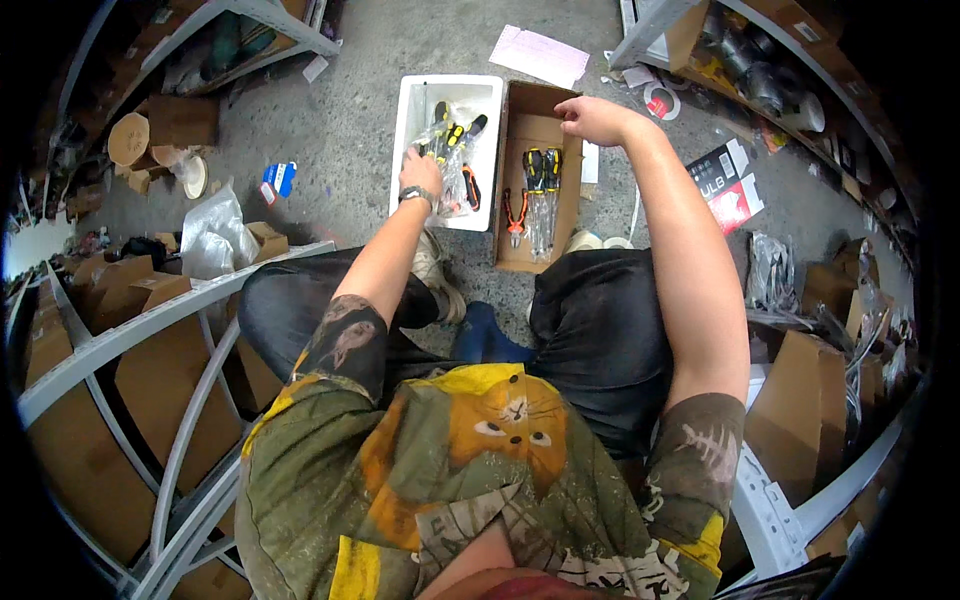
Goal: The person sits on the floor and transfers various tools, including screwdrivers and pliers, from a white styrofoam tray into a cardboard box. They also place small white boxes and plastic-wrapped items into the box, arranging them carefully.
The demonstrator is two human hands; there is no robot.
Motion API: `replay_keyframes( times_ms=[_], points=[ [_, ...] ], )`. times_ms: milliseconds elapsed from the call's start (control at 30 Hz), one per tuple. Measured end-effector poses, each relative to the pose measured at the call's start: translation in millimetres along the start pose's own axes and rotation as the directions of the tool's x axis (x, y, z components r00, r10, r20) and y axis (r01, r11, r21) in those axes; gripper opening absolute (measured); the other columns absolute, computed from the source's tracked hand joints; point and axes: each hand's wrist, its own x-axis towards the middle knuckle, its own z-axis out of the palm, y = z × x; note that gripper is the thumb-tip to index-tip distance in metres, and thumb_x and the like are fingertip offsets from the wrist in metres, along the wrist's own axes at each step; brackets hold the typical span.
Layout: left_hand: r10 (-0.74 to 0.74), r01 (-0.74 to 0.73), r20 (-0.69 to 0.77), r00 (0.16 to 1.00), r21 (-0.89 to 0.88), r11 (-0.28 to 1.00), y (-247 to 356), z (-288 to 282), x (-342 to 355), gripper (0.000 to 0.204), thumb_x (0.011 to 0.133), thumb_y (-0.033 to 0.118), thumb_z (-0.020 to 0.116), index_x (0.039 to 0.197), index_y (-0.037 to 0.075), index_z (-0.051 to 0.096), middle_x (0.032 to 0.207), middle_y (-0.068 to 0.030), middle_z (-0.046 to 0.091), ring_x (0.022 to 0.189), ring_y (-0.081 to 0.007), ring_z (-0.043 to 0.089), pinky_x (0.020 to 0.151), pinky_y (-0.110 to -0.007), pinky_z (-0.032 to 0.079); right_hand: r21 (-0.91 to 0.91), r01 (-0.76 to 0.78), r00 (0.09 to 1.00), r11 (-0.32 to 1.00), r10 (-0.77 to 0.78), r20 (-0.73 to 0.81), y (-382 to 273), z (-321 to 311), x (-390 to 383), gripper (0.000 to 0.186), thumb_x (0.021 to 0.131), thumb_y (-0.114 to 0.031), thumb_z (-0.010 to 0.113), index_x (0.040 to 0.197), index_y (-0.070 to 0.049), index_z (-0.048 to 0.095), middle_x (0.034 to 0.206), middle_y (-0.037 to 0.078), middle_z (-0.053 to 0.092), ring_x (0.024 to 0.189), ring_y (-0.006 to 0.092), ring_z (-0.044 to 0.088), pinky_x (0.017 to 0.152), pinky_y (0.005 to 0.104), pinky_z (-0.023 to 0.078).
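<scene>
Head view: from my remote seat I look down on a cardboard box [533,122] standing on a grey floor [340,120], with a white foam box [418,108] just beside its left side.
Progress: both boxes hold tools, so I judge the work partway along. Several tools lie side by side in the cardboard box; others lie loosely in the one to its left. I cannot tell how many are left to handle.
Cardboard box count: one orange-handled pliers [516,222] and at least three black-and-yellow screwdrivers [543,172], to the right of it.
Foam box count: one orange-and-black tool [471,187] and at least three black-and-yellow handles [457,134], some in clear wrapping.
Left grip: the left hand [422,178] reaches among the foam box's tools; I cannot tell whether its fingers are closed.
Right grip: the right hand [600,120] is at the cardboard box's far right corner; I cannot tell whether it pinches the rim.
</scene>
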Motion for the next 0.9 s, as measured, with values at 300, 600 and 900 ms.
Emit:
replay_keyframes(
  times_ms=[300, 600, 900],
  points=[
    [0.104, -0.067, 0.233, 0.967, -0.159, 0.985, -19.0, -109.3, 29.7, 0.044, 0.089, 0.038, 0.053, 0.099, -0.001, 0.070, 0.094, -0.0245, 0.069, 0.092, -0.0377, 0.067, 0.080, -0.045, 0.053, -0.014, 0.030, 0.999, 0.999, -0.030, -0.035, -18.3, -4.2, -2.2, 0.048, 0.093, -0.023, 0.059, 0.137, -0.005, 0.053, 0.123, 0.016, 0.065, 0.112, 0.0293, 0.062, 0.098, 0.0377, 0.048],
    [0.301, -0.166, 0.560, 0.772, -0.280, 0.945, 14.3, -343.6, -60.3, 0.030, 0.091, 0.033, 0.052, 0.088, 0.007, 0.066, 0.067, 0.0039, 0.054, 0.052, -0.0080, 0.048, 0.044, -0.028, 0.038, -0.034, 0.408, 0.912, 0.912, -0.409, -0.025, -90.1, 4.9, -6.1, 0.080, 0.080, -0.028, 0.075, 0.150, -0.018, 0.038, 0.138, 0.018, 0.054, 0.125, 0.0323, 0.054, 0.106, 0.0363, 0.044],
    [0.440, -0.164, 0.426, 0.791, -0.544, 0.823, 13.0, -413.8, -61.3, 0.049, 0.094, 0.045, 0.053, 0.123, 0.008, 0.064, 0.107, -0.0038, 0.066, 0.081, -0.0104, 0.061, 0.055, -0.025, 0.049, 0.352, 0.357, 0.926, 0.865, -0.378, -0.010, -133.2, -11.2, -29.2, 0.020, 0.093, -0.020, 0.065, 0.107, -0.007, 0.067, 0.089, 0.005, 0.068, 0.079, 0.0114, 0.061, 0.072, 0.0308, 0.051]
  ],
)
